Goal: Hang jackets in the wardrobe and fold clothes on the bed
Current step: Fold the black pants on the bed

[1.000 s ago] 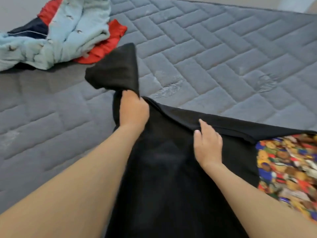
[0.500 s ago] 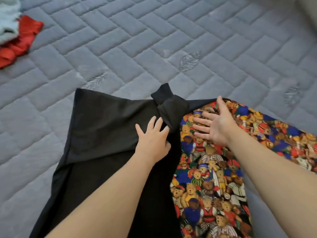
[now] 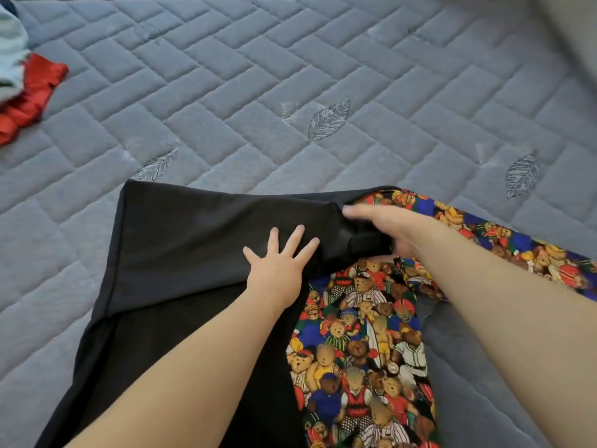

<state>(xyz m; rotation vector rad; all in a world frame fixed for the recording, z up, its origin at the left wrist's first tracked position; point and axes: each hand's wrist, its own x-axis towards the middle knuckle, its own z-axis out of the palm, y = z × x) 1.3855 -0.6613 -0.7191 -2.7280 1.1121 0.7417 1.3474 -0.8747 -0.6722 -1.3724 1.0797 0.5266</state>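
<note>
Black soft cloth garment with teddy-bear print panel (image 3: 200, 240) lies on grey quilted bed (image 3: 290, 76). Left hand (image 3: 277, 270) flat, fingers spread, pressing. Right hand (image 3: 387, 227) grips folded sleeve. Limp, light; hold edges.

A single head-worn camera is looking steeply down and forward from close above the bed (image 3: 226, 92), both forearms entering from below; the left edge is appearing slightly blurred.
</note>
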